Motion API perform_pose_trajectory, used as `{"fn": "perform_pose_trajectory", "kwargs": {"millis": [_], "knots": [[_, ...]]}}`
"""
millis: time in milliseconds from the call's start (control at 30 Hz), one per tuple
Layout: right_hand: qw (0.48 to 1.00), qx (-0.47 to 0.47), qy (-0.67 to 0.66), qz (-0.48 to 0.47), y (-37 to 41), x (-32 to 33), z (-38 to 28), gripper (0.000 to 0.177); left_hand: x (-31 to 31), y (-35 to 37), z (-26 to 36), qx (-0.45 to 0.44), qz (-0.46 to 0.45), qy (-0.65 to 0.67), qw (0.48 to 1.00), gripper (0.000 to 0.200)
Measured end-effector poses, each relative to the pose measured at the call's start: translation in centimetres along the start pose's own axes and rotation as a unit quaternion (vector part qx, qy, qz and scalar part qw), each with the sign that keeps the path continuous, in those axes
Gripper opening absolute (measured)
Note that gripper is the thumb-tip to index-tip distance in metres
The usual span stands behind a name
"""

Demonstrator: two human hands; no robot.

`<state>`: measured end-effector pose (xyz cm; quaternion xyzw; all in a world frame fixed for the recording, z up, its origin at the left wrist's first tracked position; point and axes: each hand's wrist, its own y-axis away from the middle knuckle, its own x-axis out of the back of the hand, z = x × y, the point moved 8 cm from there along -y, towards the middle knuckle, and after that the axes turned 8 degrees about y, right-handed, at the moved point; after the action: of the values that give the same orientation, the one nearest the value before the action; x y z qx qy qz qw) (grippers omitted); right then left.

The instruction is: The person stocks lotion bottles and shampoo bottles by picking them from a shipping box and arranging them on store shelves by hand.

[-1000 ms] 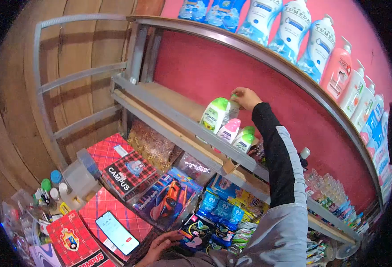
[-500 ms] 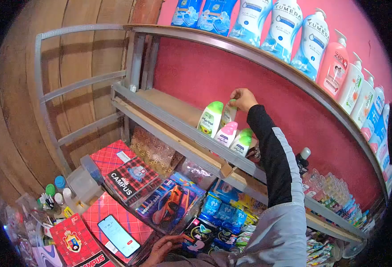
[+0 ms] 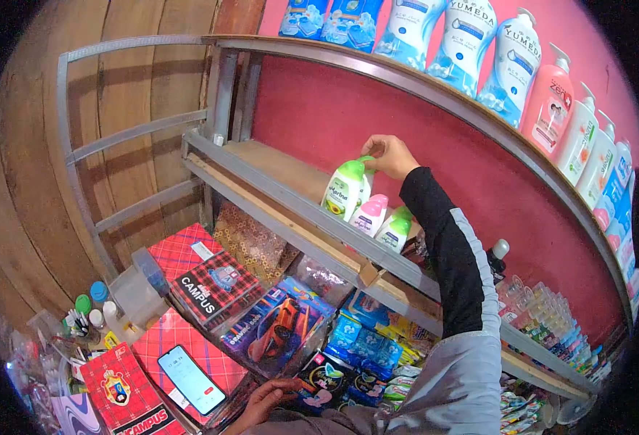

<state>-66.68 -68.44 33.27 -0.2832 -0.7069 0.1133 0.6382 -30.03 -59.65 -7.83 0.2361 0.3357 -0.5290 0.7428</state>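
Note:
My right hand (image 3: pixel 393 155) reaches onto the middle shelf, its fingers pinched on the green cap of a white lotion bottle (image 3: pixel 366 187). That bottle stands right behind a white Marina lotion bottle (image 3: pixel 342 191) with a green cap and an avocado on its label, which hides much of it. To their right are a pink-capped lotion bottle (image 3: pixel 369 215) and another green-capped bottle (image 3: pixel 394 230). Low in the view, my left hand (image 3: pixel 267 400) is open with loosely extended fingers. It rests beside a black packet (image 3: pixel 326 378) and seems to hold nothing.
A metal rail (image 3: pixel 290 196) runs along the shelf's front edge. Large pump bottles (image 3: pixel 511 69) line the upper shelf. Below lie plaid Campus books (image 3: pixel 214 286), a drawing book (image 3: pixel 279 326), a lit phone (image 3: pixel 191 380) and blue packets (image 3: pixel 366 344). Small bottles (image 3: pixel 544 312) stand at right.
My right hand has moved slightly left and down, bringing the held bottle closer behind the avocado-label bottle. My left hand has barely shifted.

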Motion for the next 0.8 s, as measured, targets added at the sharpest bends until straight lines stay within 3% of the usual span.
{"fn": "perform_pose_trajectory", "kwargs": {"millis": [567,667,800], "knots": [[0.999,0.030,-0.034,-0.013,0.0,-0.9,-0.6,0.015,-0.9,-0.1,-0.6,0.017,0.000,-0.003,1.000,0.038],[0.993,-0.036,-0.093,-0.056,0.3,-1.4,-0.3,0.009,-1.2,0.0,-0.4,0.019,0.004,-0.019,1.000,0.037],[0.986,-0.050,-0.151,-0.057,0.4,-1.7,-0.1,0.010,-1.3,0.1,-0.6,0.018,-0.019,0.004,1.000,0.037]]}}
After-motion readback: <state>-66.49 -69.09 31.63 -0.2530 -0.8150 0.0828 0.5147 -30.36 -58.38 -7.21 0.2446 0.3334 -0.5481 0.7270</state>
